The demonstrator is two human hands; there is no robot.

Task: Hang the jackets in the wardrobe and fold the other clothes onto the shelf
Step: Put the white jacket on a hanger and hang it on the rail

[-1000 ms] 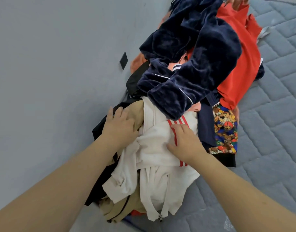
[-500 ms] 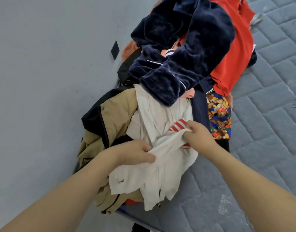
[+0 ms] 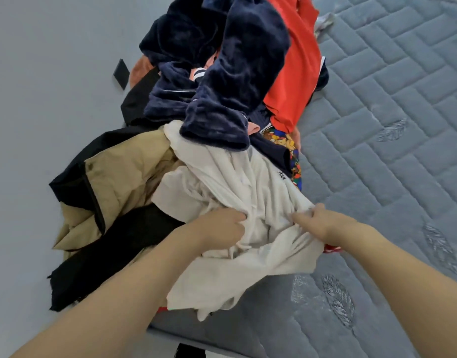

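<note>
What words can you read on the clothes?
White garment: small dark script near its edge, ending in what looks like "ter"; the rest is too blurred to read.
Teddy-bear print fabric: pictures only, no readable words.
Nothing else in the pile shows any writing.

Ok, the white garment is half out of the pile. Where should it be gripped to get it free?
Keep the two bunched holds near its front edge, left hand and right hand, and pull toward you. The white garment is pinned at its far end under the navy velvet piece, so lifting that first would probably help.
</note>
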